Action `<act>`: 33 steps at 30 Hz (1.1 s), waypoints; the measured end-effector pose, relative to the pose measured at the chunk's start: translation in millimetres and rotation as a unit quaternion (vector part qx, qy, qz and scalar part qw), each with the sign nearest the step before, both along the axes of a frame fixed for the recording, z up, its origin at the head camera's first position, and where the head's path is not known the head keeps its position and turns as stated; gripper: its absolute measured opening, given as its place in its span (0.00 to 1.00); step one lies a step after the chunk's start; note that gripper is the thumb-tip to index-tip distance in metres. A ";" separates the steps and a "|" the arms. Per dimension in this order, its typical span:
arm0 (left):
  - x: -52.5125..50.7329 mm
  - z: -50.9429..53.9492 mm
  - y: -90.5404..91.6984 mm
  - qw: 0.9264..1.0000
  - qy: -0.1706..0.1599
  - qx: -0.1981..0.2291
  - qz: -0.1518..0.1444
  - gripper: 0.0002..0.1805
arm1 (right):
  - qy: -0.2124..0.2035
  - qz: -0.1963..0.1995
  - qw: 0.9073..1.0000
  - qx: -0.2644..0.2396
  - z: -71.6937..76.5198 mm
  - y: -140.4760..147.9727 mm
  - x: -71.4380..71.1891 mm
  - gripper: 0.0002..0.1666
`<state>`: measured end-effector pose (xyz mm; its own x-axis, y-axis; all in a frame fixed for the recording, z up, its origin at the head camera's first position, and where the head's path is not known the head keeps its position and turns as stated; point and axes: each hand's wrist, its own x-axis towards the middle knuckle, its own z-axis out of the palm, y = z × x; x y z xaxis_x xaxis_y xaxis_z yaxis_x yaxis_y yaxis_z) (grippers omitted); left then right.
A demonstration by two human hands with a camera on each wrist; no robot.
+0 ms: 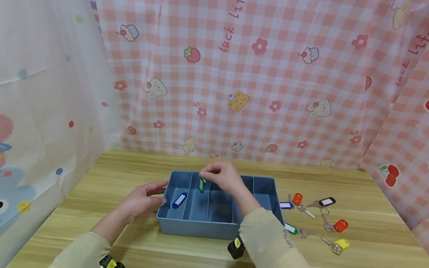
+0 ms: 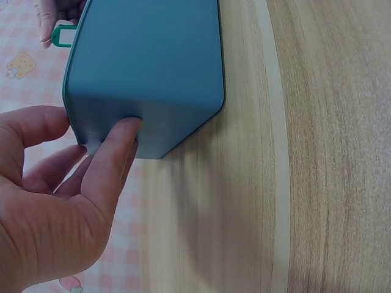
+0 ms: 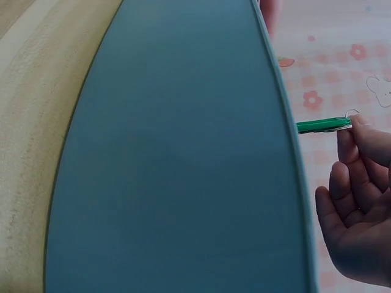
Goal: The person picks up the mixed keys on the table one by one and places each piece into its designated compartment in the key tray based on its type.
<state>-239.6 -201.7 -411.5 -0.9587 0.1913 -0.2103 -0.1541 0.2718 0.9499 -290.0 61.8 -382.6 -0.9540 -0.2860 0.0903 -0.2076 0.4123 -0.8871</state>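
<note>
A blue-grey divided box (image 1: 205, 229) stands on the table. My left hand (image 1: 145, 203) grips its left end, and in the left wrist view the fingers (image 2: 107, 162) touch the end wall and rim. A key with a blue tag (image 1: 179, 200) lies in the leftmost compartment; its key is hard to make out. Above the second compartment from the left, my right hand (image 1: 225, 179) pinches the ring end of a green key tag (image 1: 202, 185), which hangs down. The right wrist view shows this green key tag (image 3: 324, 125) edge-on, partly hidden by the box wall.
Right of the box lie several keys with tags on the wooden table (image 1: 134, 165): red (image 1: 297, 198), black (image 1: 327, 201), another red (image 1: 341, 225), yellow (image 1: 342, 244), green (image 1: 290, 229) and blue (image 1: 286, 205). A checked curtain (image 1: 220, 74) hangs behind the table.
</note>
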 end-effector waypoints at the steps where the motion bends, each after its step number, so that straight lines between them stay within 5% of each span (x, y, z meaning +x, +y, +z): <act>1: 0.1 0.2 0.1 1.000 0.000 0.000 0.000 0.34 | -0.002 0.001 1.000 0.002 -0.4 -0.2 0.1 0.06; 20: -0.8 0.7 -0.9 1.000 -0.009 -0.009 -0.005 0.34 | -0.008 0.007 0.999 0.040 -6.6 -2.4 0.2 0.07; 33: 0.0 0.5 -0.8 1.000 -0.010 -0.005 -0.005 0.34 | 0.017 0.028 0.998 0.048 3.5 0.5 9.3 0.20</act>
